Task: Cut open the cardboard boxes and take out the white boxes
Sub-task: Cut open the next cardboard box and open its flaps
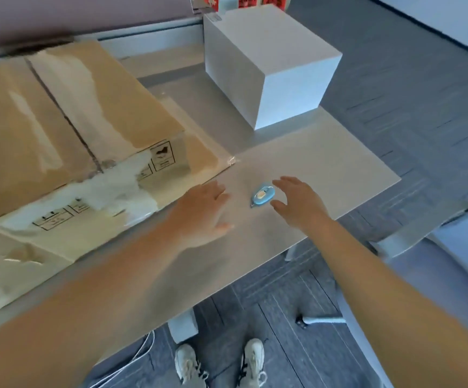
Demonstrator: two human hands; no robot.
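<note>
Hands hovered either side of the small blue oval box cutter [262,195] on the grey table [325,163]: right hand [300,204] just beside it with fingers spread, left hand [202,211] relaxed and holding nothing. The tape-sealed brown cardboard box [67,130] lay uncut at the left, one white cube-shaped box [266,65] standing beyond. Judging by this, the cutter pickup was in hand; next the blade would need to meet the taped centre seam.

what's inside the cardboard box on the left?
Not visible. The cardboard box lies on the table with its top flaps closed and glossy tape over the seam, so its contents are covered. One white box stands outside, beyond it.
</note>
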